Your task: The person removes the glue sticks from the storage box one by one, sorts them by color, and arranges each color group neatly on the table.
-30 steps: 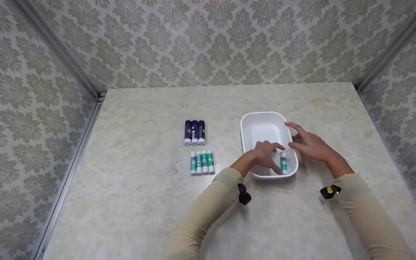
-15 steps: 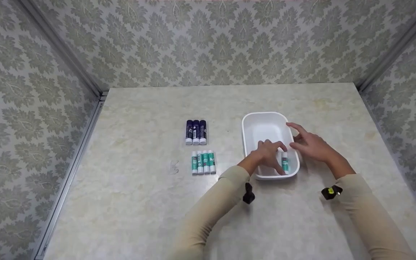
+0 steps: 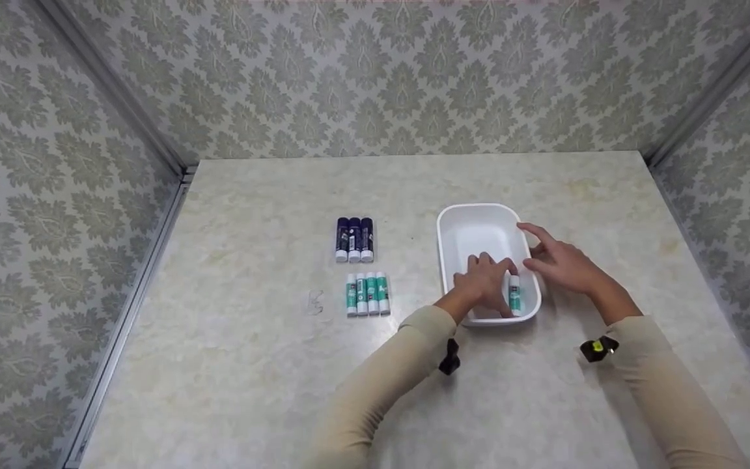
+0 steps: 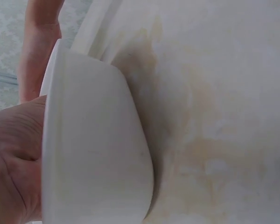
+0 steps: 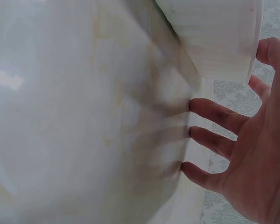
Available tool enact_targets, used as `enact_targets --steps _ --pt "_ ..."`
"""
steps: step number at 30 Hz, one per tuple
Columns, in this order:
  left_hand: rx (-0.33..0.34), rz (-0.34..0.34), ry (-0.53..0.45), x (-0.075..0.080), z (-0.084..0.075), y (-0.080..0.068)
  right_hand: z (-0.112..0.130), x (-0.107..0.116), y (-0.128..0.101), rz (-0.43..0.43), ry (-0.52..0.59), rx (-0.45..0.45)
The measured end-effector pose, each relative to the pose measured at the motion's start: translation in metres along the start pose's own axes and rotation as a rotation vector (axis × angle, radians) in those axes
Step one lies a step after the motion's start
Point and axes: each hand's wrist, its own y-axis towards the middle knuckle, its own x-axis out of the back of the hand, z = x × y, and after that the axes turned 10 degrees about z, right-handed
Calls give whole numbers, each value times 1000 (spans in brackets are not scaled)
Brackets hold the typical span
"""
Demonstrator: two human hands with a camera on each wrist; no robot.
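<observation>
A white plastic tub stands on the marbled table right of centre. One green-and-white glue stick lies inside it along the near right wall. My left hand reaches into the tub, its bent fingers resting just left of that stick and against it; the stick shows almost whole. My right hand hovers at the tub's right rim with fingers spread. The left wrist view shows the tub's outer wall with my left hand behind its rim. In the right wrist view my right hand is splayed beside the tub.
Three dark blue glue sticks lie side by side left of the tub, with a row of several green ones just nearer. A small clear object lies further left. Patterned walls close in the table on three sides.
My left hand has edged slightly further into the tub toward the green stick. The right hand and the stick have hardly moved.
</observation>
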Motion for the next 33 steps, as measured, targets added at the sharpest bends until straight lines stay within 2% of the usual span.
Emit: enact_targets --steps 4,9,14,19,26,33 --pt "13 -4 7 -3 -1 2 0 -1 0 -5 3 -6" --pt "-10 36 -4 2 3 3 -1 -2 0 -9 3 -7" --pt "-98 80 -38 9 13 3 -1 -2 -1 -30 7 36" --pt "-186 73 -49 11 19 7 -2 -1 -1 -31 3 51" --pt "-158 121 -35 8 19 26 -4 -1 0 -30 8 34" --pt "-162 105 -12 10 21 37 -4 -2 -1 -20 9 16"
